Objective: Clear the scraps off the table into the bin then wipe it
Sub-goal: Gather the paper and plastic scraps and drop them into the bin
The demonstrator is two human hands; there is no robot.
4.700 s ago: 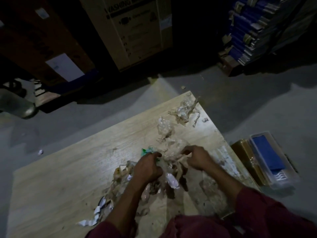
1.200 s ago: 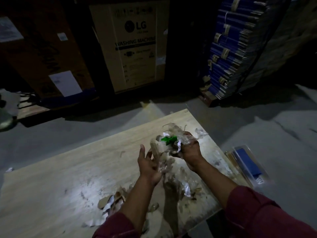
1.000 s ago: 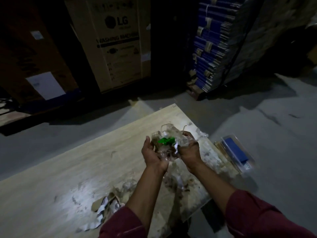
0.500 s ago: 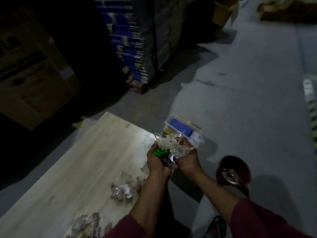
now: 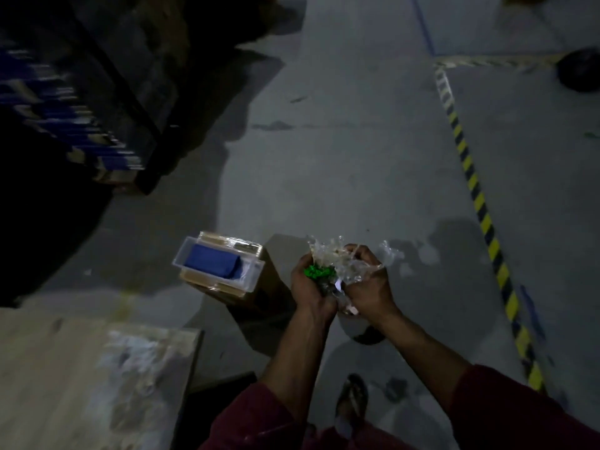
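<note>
scraps (image 5: 344, 264), a crinkled wad of clear plastic with a green bit in it, sit bunched between my two hands, held out over the grey floor (image 5: 357, 141) and well clear of the table (image 5: 65, 378) at lower left. my left hand (image 5: 310, 289) and right hand (image 5: 368, 287) both have fingers clenched around the wad. just left of them a clear box (image 5: 217, 264) holding something blue rests on a cardboard carton (image 5: 259, 287).

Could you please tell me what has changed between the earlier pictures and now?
Both hands, left hand and right hand, gathered the crumpled clear plastic scraps with a green piece off the pale wooden table and carried them rightward, out over the grey floor. The grip stays closed. The clear box holding a blue item has not moved.
</note>
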